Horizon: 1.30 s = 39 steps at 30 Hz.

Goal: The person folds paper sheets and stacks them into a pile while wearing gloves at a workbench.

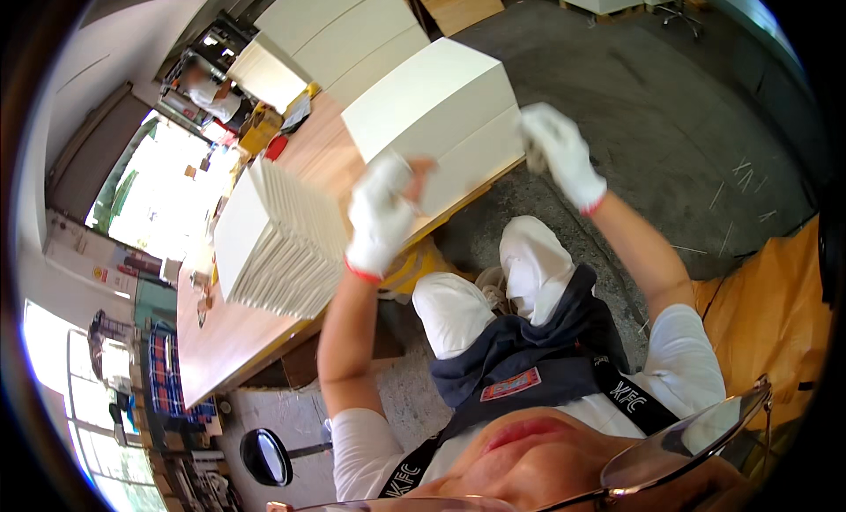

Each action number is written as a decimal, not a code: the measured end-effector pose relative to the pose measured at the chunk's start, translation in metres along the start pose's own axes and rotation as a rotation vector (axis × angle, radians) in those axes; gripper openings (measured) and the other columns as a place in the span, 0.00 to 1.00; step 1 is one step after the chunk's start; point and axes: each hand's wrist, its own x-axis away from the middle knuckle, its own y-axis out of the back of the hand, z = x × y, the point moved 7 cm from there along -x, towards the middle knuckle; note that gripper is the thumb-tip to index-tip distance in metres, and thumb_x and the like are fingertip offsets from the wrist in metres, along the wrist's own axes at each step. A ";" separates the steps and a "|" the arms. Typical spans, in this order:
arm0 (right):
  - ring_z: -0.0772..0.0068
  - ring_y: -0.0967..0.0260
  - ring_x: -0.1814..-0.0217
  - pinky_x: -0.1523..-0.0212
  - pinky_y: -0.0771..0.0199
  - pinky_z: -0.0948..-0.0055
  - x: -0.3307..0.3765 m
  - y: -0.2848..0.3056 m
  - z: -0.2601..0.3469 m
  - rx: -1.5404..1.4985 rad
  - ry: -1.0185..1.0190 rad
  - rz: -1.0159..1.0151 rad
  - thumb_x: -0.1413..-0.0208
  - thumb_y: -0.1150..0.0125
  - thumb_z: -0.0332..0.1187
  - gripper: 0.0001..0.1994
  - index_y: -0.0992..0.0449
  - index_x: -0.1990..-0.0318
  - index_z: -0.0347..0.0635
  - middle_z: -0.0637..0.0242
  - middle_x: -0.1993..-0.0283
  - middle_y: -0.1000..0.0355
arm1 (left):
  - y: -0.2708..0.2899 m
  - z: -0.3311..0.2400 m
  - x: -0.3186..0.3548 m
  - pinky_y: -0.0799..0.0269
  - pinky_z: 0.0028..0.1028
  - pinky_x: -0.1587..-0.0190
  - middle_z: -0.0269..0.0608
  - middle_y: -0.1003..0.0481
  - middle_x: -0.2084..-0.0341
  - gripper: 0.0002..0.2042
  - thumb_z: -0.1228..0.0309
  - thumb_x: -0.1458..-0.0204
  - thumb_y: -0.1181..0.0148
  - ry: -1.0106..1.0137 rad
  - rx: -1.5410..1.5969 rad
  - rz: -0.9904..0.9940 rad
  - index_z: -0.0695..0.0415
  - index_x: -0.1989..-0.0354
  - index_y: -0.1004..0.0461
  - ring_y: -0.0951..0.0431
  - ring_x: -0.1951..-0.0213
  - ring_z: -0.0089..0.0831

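Observation:
My left hand [377, 214], in a white glove with bare fingertips showing, is raised in front of the tall block of white sheets [432, 107]. Its fingers are blurred but look apart, and nothing shows in them. By the right end of that block hovers my right hand [562, 152], gloved in white too, its fingers loosely bent and smeared by motion. No held thing is visible there. Left of my left hand stands a second stack [280, 243] of white sheets or booklets, its layers fanned unevenly. Both stacks rest on a wooden-topped table [225, 340].
A yellow box [261, 129] and a red round thing [276, 147] are at the table's far end, near another person [207, 93]. Large pale stacks [352, 36] rise behind. An orange sheet [775, 309] hangs at right. Thin strips [747, 173] litter the floor.

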 end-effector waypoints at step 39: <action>0.48 0.31 0.62 0.60 0.34 0.58 -0.154 -0.010 0.033 0.543 0.223 -0.083 0.36 0.59 0.54 0.23 0.27 0.63 0.44 0.56 0.68 0.28 | -0.071 0.067 -0.178 0.28 0.30 0.48 0.48 0.26 0.49 0.26 0.70 0.52 0.32 0.068 0.295 0.324 0.58 0.43 0.31 0.25 0.47 0.35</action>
